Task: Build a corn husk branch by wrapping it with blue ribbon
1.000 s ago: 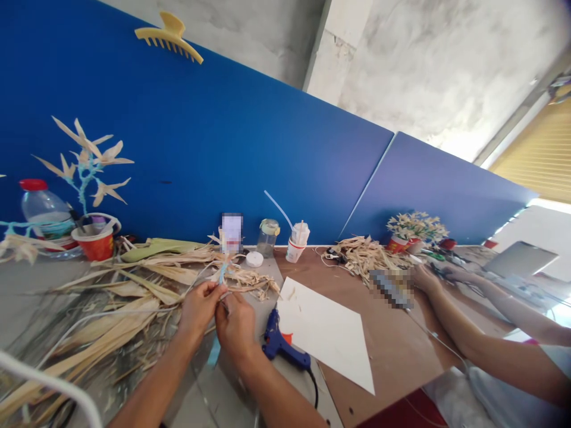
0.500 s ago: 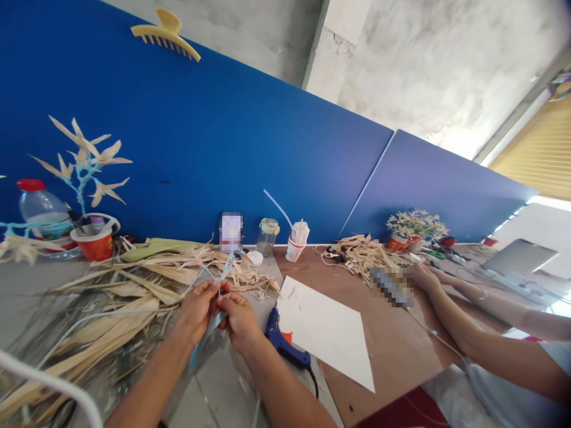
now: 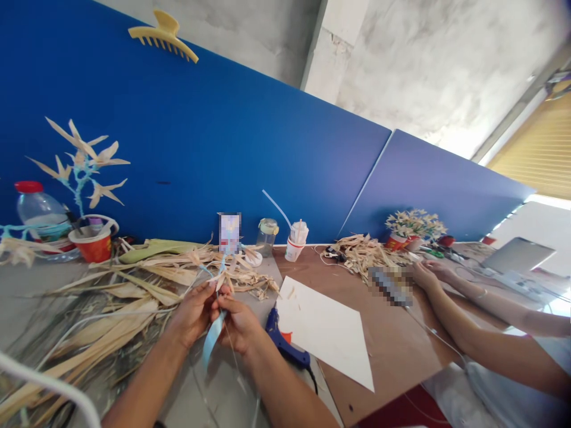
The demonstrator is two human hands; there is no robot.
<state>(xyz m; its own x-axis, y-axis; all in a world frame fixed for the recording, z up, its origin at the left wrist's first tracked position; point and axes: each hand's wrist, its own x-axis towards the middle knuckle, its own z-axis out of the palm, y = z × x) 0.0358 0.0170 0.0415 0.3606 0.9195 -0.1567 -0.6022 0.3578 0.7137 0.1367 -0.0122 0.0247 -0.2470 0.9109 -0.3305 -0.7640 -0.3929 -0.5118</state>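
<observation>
My left hand [image 3: 196,310] and my right hand [image 3: 235,318] meet at the lower centre, fingers pinched around a thin stem wrapped in light blue. A pale blue strip [image 3: 213,340] hangs below the fingertips. Above them rises the wrapped upper part of the stem, with pale dried husk petals [image 3: 222,277] beside it; where it ends is hard to make out. To the right of my right hand lies a dark blue glue gun [image 3: 285,345].
Dried husks [image 3: 116,321] cover the left. A white board [image 3: 330,333] lies right of the glue gun. Along the blue partition [image 3: 250,137] stand a red cup [image 3: 92,245], a jar [image 3: 267,236] and a paper cup [image 3: 294,248]. Another person's forearms [image 3: 459,321] reach in at right.
The pale blue strip has swung to hang more directly below my fingers. Pale petals now show just above my fingertips. Both hands stay close together.
</observation>
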